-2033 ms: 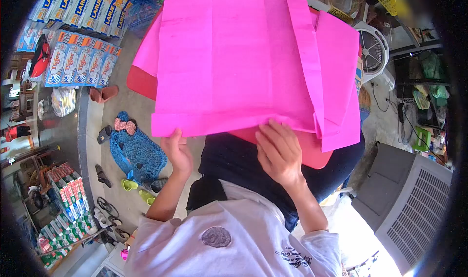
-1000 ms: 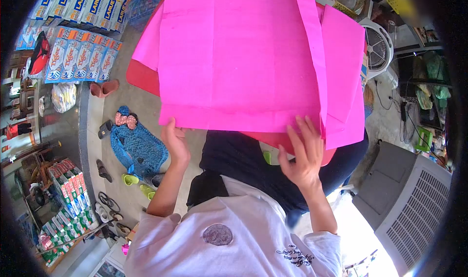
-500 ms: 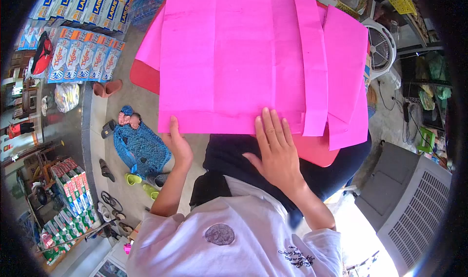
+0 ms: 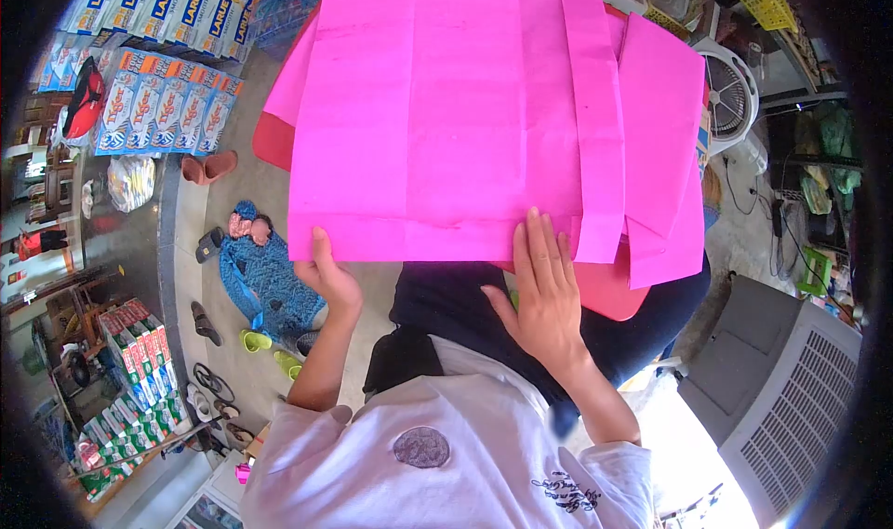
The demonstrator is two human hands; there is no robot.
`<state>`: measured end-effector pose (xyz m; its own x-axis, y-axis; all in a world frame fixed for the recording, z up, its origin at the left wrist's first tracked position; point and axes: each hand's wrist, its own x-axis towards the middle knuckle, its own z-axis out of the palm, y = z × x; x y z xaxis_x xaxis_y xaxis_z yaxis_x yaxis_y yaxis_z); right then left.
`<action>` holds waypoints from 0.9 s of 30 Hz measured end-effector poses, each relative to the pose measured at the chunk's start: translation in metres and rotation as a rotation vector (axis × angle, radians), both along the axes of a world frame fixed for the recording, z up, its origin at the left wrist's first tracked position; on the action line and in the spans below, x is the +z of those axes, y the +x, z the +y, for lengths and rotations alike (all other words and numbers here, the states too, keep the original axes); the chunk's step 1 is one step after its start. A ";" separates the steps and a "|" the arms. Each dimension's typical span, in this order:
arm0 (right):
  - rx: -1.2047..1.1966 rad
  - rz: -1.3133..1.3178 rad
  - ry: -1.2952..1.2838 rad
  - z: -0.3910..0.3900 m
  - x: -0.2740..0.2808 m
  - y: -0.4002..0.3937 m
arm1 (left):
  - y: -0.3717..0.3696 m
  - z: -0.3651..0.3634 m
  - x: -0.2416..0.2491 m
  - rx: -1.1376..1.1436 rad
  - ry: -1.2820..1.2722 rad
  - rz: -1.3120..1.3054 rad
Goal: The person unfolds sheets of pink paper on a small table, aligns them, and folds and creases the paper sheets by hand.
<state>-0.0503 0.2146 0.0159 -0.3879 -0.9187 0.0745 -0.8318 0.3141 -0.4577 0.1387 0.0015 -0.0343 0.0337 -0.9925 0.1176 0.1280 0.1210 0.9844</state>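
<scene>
A large pink sheet (image 4: 465, 110) with straight creases lies over a red surface (image 4: 614, 298). Along its right side runs a folded strip (image 4: 593, 129). More pink paper (image 4: 660, 129) shows beneath it at the right. My left hand (image 4: 330, 278) grips the sheet's near left corner, thumb on top and the other fingers hidden underneath. Flat on the near edge, right of the middle, rests my right hand (image 4: 544, 292), its fingers stretched forward and its thumb out to the side.
Beer cartons (image 4: 163, 101) are stacked at the upper left. Sandals (image 4: 206, 324) and a blue woven item (image 4: 270, 278) lie on the floor at the left. At the right are a white fan (image 4: 730, 92) and a grey appliance (image 4: 791, 389).
The sheet's near left corner has shifted left and slightly toward me, with my left hand on it. My right hand has slid a little to the right along the near edge.
</scene>
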 end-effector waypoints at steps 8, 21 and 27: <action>-0.077 -0.115 -0.139 0.005 -0.001 -0.002 | -0.007 -0.006 0.012 -0.027 -0.003 0.067; -0.035 0.045 0.001 0.009 0.010 -0.004 | 0.039 -0.033 -0.026 -0.049 0.124 -0.039; -0.127 0.046 -0.462 0.042 0.018 -0.011 | 0.042 -0.041 -0.018 -0.149 0.229 -0.350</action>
